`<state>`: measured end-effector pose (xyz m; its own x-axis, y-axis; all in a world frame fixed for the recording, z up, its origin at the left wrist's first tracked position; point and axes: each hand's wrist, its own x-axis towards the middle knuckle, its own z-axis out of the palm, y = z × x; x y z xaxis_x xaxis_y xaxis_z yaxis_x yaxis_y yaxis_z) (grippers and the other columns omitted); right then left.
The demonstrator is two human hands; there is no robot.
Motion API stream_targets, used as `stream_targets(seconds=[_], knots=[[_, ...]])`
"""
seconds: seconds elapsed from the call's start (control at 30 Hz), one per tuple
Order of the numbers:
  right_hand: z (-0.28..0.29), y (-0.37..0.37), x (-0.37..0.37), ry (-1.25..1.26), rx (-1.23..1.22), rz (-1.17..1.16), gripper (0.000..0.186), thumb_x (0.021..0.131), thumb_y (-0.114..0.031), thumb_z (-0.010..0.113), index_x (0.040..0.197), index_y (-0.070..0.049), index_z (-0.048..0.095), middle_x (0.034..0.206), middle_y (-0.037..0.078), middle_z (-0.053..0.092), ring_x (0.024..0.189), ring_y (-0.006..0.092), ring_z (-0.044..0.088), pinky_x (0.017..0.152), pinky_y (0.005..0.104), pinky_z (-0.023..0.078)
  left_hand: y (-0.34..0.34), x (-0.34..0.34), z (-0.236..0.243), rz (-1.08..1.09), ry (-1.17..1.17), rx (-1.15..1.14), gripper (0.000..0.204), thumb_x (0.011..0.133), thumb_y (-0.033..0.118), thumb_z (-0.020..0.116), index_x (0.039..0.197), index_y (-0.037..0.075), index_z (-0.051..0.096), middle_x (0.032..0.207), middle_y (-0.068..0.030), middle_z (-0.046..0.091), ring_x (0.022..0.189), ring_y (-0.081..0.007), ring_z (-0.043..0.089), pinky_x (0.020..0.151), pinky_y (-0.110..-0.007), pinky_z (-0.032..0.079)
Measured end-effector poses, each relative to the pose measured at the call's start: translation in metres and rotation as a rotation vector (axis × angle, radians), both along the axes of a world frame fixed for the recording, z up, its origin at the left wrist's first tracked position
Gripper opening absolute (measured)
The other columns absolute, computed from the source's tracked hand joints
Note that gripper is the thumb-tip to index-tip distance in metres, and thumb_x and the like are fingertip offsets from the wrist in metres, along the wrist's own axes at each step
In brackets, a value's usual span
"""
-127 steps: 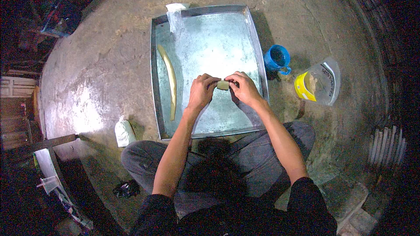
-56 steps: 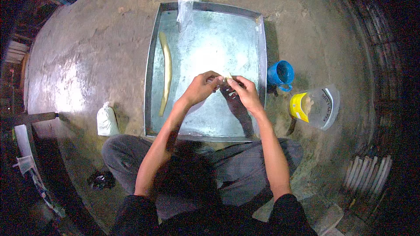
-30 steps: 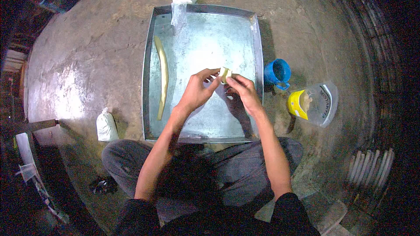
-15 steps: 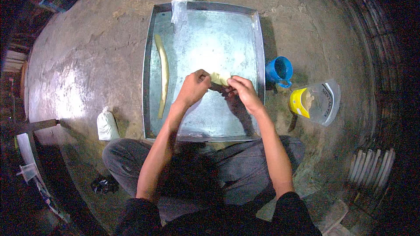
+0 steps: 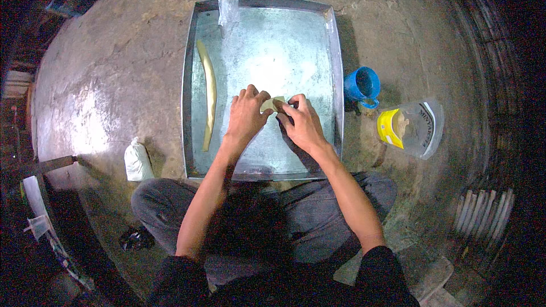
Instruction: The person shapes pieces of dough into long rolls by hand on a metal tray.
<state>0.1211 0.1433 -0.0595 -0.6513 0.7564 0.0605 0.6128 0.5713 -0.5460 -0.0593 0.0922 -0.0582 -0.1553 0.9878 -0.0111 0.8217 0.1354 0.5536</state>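
Between my hands, low over the middle of the metal tray [image 5: 239,162], is a small pale yellow piece of dough [image 5: 275,104]. My left hand [image 5: 247,116] pinches its left side with thumb and forefinger, the other fingers bent. On the right side, the thumb and forefinger of my right hand [image 5: 304,125] close on it, partly covering it. Whether the piece touches the tray floor I cannot tell. A long, slightly curved roll of the same pale dough [image 5: 209,96] lies along the tray's left wall, apart from my hands.
A white packet in clear plastic [image 5: 230,5] hangs over the tray's far rim. Right of the tray stand a blue mug [image 5: 362,84] and a clear plastic bag with a yellow band [image 5: 390,129]. A filled white bag [image 5: 137,161] sits on the concrete floor [image 5: 114,79] at left.
The dough piece, earlier stretched out between my fingertips, now shows smaller and folded. My right hand has moved left, closer to my left hand, and turned more palm-down. The view has shifted slightly.
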Motion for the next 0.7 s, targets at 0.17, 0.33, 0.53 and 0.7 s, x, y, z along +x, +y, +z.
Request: stream_targets(seconds=[0.17,0.33,0.53,0.7], knots=[[-0.002,0.0,-0.001,0.007,0.014,-0.058,0.033,0.088,-0.024,0.073,0.116,-0.008,0.067,0.109,0.013,0.053,0.099,0.0329,0.058,0.083,0.044,0.05,0.0,-0.004,-0.001,0.007,-0.091,0.03,0.026,0.079,0.017,0.075,0.103,0.009,0.069,0.106,-0.0129,0.059,0.103,-0.0338,0.06,0.088,-0.046,0.05],[-0.009,-0.003,-0.002,0.007,0.08,0.009,0.036,0.085,-0.025,0.075,0.118,-0.015,0.067,0.112,0.013,0.053,0.097,0.033,0.057,0.08,0.0447,0.049,0.003,-0.004,0.001,0.038,-0.163,0.024,0.02,0.081,0.009,0.064,0.101,0.005,0.066,0.104,-0.0159,0.058,0.098,-0.0373,0.062,0.086,-0.047,0.053],[-0.008,-0.001,-0.004,0.043,0.065,-0.064,0.035,0.087,-0.022,0.074,0.117,-0.01,0.062,0.109,0.011,0.057,0.091,0.0326,0.062,0.077,0.0433,0.051,0.001,-0.01,0.002,0.134,-0.123,-0.043,0.022,0.081,0.006,0.06,0.102,0.003,0.064,0.103,-0.0197,0.061,0.097,-0.0387,0.063,0.083,-0.047,0.054],[-0.017,0.007,0.001,0.101,0.015,-0.244,0.026,0.085,-0.018,0.073,0.101,-0.008,0.056,0.091,0.012,0.063,0.085,0.0321,0.065,0.074,0.045,0.051,0.004,-0.009,0.004,0.165,-0.167,-0.053,0.027,0.079,0.012,0.068,0.103,0.002,0.063,0.099,-0.0216,0.066,0.089,-0.0413,0.066,0.08,-0.049,0.054]])
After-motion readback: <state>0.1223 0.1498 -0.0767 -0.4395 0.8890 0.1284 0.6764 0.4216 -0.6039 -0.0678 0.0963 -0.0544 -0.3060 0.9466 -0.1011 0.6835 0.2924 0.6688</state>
